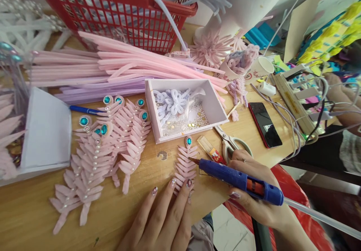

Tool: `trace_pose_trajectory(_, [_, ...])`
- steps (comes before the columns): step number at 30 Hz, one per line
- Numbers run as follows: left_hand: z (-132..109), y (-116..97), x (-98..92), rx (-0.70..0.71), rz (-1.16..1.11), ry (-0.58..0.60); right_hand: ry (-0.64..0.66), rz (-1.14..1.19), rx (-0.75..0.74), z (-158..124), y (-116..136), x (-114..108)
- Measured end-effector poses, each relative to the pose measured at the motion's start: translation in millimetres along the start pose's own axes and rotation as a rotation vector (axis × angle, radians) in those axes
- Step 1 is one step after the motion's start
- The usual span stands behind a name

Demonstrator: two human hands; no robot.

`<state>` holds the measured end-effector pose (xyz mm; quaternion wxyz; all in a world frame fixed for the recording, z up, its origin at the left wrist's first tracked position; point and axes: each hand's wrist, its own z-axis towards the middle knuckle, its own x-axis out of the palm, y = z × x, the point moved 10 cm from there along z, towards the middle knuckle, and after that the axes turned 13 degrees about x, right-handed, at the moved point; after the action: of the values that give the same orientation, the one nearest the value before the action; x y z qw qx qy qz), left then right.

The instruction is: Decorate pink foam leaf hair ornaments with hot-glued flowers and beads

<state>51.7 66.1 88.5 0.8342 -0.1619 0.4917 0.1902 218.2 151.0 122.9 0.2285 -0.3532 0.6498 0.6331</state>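
Note:
My right hand [259,190] is wrapped around a blue hot glue gun [234,177], with a clear glue stick [316,215] running out of its back. The gun's nozzle is at the right edge of a pink feather-shaped pipe-cleaner piece [184,164], near its upper part. A teal gem [188,141] in a jewelled setting tops that piece. Across its lower end lie the fingers of my left hand [166,213], stretched out flat against the table. Several similar pink feather pieces [93,164] with pearls and teal gems lie in a group to the left.
Behind the work is a white box [220,111] of pearls and lilac flowers. Scissors [229,143], a toothpick packet [211,149] and a phone [265,125] lie to the right. Pink pipe cleaners [126,59] and a red basket [118,17] stretch behind. A power strip [296,100] trails cables; another person's arm [342,100] shows far right.

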Motion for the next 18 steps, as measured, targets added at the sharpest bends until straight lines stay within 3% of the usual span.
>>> trace_pose_trajectory(18, [-0.6, -0.4, -0.2, 0.006, 0.003, 0.013, 0.016, -0.018, -0.004, -1.6, 1.7, -0.3])
